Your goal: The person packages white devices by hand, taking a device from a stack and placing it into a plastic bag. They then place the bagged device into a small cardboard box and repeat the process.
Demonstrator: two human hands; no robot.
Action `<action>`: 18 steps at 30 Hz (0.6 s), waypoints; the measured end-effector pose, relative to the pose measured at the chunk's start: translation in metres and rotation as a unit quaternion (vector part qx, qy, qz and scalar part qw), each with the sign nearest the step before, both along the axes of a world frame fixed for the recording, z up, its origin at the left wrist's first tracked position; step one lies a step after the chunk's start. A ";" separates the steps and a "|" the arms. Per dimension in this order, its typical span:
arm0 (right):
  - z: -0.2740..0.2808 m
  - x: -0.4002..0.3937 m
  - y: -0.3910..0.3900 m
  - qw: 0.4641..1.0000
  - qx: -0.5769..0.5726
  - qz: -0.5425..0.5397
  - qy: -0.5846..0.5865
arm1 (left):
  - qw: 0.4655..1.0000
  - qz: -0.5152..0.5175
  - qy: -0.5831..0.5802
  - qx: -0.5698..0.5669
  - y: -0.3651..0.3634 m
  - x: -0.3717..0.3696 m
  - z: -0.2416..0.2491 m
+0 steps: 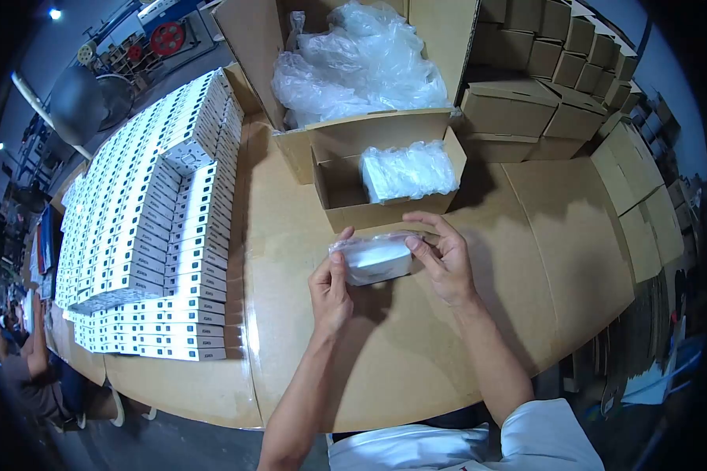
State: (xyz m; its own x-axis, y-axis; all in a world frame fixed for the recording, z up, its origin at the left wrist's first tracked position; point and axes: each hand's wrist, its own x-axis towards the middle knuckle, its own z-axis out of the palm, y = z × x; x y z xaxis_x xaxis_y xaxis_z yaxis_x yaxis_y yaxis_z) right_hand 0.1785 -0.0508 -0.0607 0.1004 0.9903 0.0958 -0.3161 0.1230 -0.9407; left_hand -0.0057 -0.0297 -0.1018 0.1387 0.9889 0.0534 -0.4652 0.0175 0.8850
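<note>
Between my two hands is a small white box in clear plastic wrap (375, 259), held above the table just in front of an open cardboard carton. My left hand (334, 286) grips its left end, thumb on the near side. At the right end, my right hand (445, 263) pinches the loose edge of the wrap between thumb and finger. The open brown carton (334, 217) has its back flap raised. On its right side lie white boxes in clear wrap (408, 173); the left side shows bare cardboard inside.
Many small white boxes (145, 228) are stacked in rows at the left. A large carton (247, 59) full of clear plastic bags (361, 63) stands behind. Closed brown cartons (503, 110) are piled at back right. Another person (35, 369) sits at far left.
</note>
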 end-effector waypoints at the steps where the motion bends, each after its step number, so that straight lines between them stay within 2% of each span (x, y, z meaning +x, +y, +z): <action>1: 0.004 -0.002 -0.001 0.999 0.015 0.019 0.021 | 1.000 -0.009 0.019 0.014 -0.001 0.000 0.007; 3: 0.010 -0.003 -0.001 0.995 0.046 0.057 0.062 | 0.997 -0.026 0.055 0.041 -0.003 -0.001 0.025; 6: -0.007 0.007 0.000 0.989 0.020 0.120 -0.081 | 0.983 -0.050 0.163 0.067 0.000 -0.008 0.015; 7: -0.012 0.006 -0.001 0.989 0.014 0.116 -0.086 | 0.987 -0.061 0.149 0.022 -0.002 -0.008 0.018; 10: -0.014 0.014 0.000 0.977 -0.002 0.159 -0.145 | 0.973 -0.077 0.190 0.104 0.002 -0.017 0.018; 16: -0.005 0.020 -0.002 0.976 -0.043 0.153 -0.151 | 0.974 -0.024 0.209 0.085 0.003 -0.022 0.022; 18: -0.011 0.016 -0.001 0.987 -0.045 0.103 -0.115 | 0.982 -0.002 0.184 0.047 0.002 -0.018 0.020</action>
